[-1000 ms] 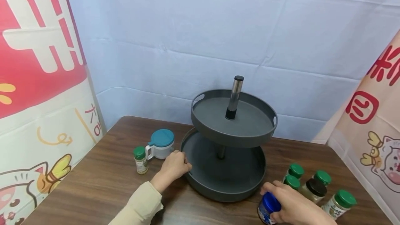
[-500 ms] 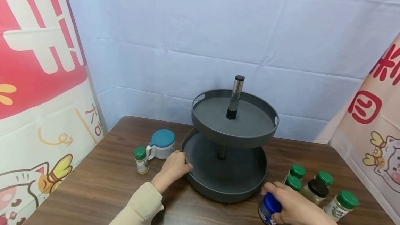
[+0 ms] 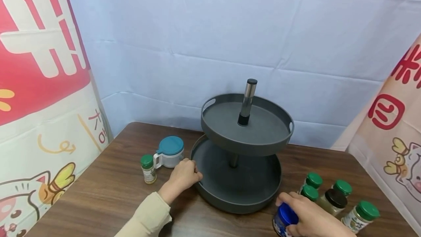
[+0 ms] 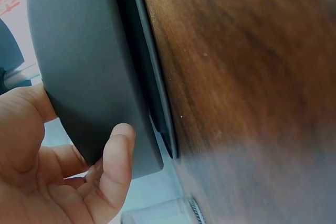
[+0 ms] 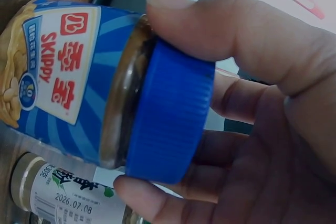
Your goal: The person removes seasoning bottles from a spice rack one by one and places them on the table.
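A dark grey two-tier round tray [image 3: 241,207] stands on the table, with a metal post through its middle. At the left side of its lower tier, my left hand [image 3: 183,174] grips the rim; in the left wrist view, thumb and fingers are around the grey wall [image 4: 86,61]. My right hand [image 3: 307,213] holds a Skippy peanut butter jar [image 3: 284,218] by its blue lid. The right wrist view shows the thumb on one side of the lid [image 5: 170,114] and fingers on the other. The jar is upright on the table, just right of the tray.
Several green-capped spice jars [image 3: 360,217] and a black-lidded jar [image 3: 333,201] stand to the right. Left of the tray are a green-capped spice bottle [image 3: 149,169] and a white-handled container with a teal lid [image 3: 171,145]. Behind the table [image 3: 108,193] hangs a pale cloth [image 3: 184,46].
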Demonstrator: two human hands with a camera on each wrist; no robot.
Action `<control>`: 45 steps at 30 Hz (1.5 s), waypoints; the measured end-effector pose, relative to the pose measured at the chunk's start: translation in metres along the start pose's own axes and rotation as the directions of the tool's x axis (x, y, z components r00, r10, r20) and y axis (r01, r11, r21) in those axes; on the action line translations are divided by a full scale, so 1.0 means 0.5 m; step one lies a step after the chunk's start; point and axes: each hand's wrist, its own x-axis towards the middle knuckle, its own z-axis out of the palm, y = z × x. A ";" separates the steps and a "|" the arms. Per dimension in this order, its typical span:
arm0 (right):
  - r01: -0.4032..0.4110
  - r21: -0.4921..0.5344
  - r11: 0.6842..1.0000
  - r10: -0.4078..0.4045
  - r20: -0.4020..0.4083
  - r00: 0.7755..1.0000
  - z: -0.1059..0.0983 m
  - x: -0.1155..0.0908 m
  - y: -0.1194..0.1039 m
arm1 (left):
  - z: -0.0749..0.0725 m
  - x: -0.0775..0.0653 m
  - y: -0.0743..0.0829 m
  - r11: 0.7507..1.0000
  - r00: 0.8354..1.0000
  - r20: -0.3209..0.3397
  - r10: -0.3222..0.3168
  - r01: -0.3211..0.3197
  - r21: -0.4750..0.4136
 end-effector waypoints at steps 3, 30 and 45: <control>0.002 0.000 1.000 -0.002 0.001 1.000 0.001 0.000 0.000 | 0.001 0.000 -0.001 1.000 1.000 -0.006 0.002 -0.002 0.004; 0.024 0.019 1.000 -0.024 -0.021 0.999 0.003 -0.005 0.005 | -0.001 0.001 -0.001 1.000 1.000 0.024 0.011 -0.011 -0.019; 0.038 -0.275 0.961 -0.143 -0.372 0.917 -0.026 -0.046 -0.022 | -0.059 -0.024 0.006 0.992 0.991 0.056 0.122 -0.121 -0.028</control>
